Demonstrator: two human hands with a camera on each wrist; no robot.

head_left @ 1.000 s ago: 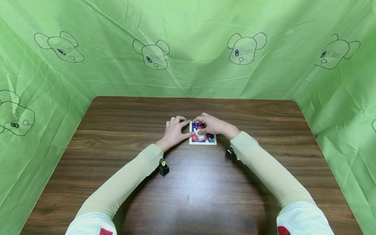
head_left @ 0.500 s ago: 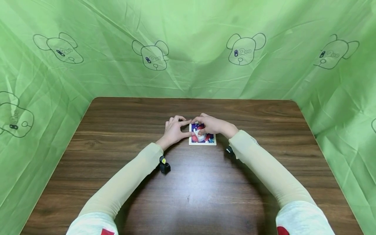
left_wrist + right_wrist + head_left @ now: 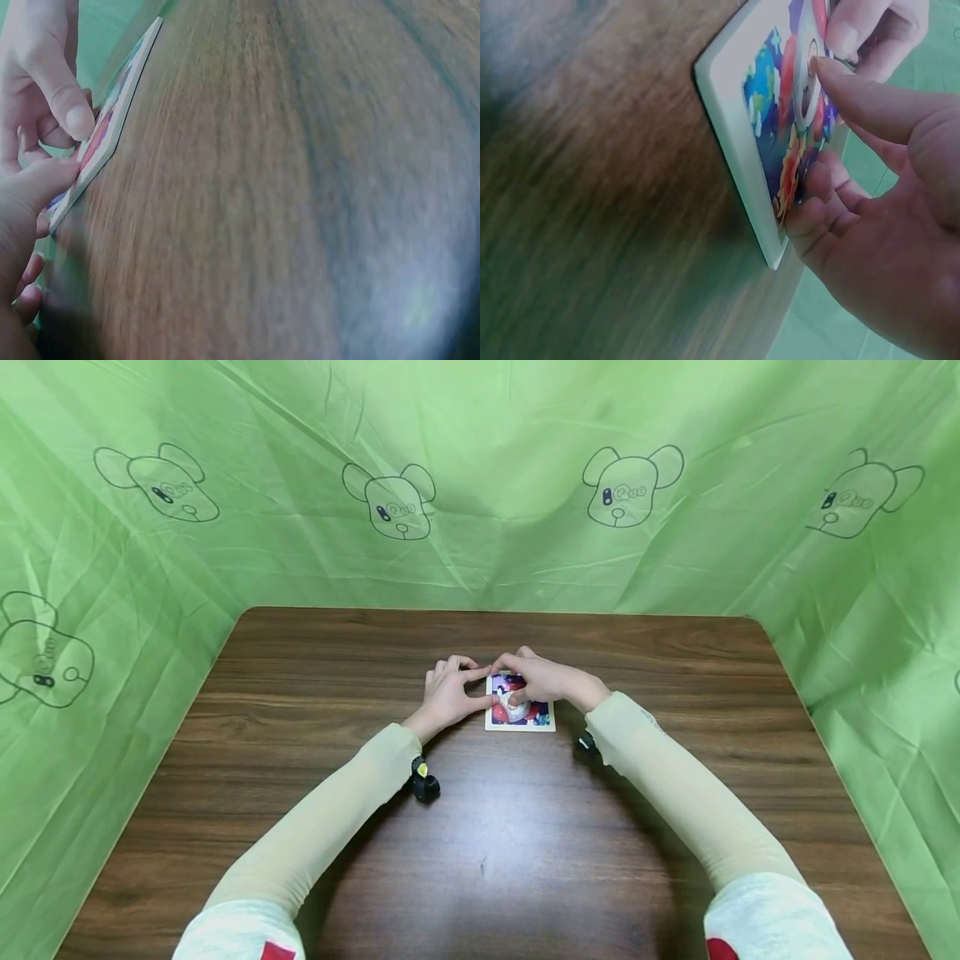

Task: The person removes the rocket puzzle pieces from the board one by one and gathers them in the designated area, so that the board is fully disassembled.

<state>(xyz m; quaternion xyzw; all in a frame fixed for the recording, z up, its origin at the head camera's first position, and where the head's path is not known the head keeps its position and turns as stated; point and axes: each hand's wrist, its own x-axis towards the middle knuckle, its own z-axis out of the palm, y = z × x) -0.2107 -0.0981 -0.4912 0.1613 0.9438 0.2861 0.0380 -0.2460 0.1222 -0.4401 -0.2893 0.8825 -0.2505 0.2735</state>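
"Right wrist view adds what?"
"Right hand (image 3: 545, 678): smaller fingers curled close over the picture board (image 3: 519, 713), apart from the thumb. Head view mostly hides them."
"Poses?"
"Right hand arches, thumb tip on the picture. Left hand (image 3: 448, 693): thumb and forefinger nearly straight, spread apart, thumb touching the board beside the right thumb."
"Unclear?"
"Whether the right fingers pinch anything; can't tell. Board lies beneath them, partly covered."
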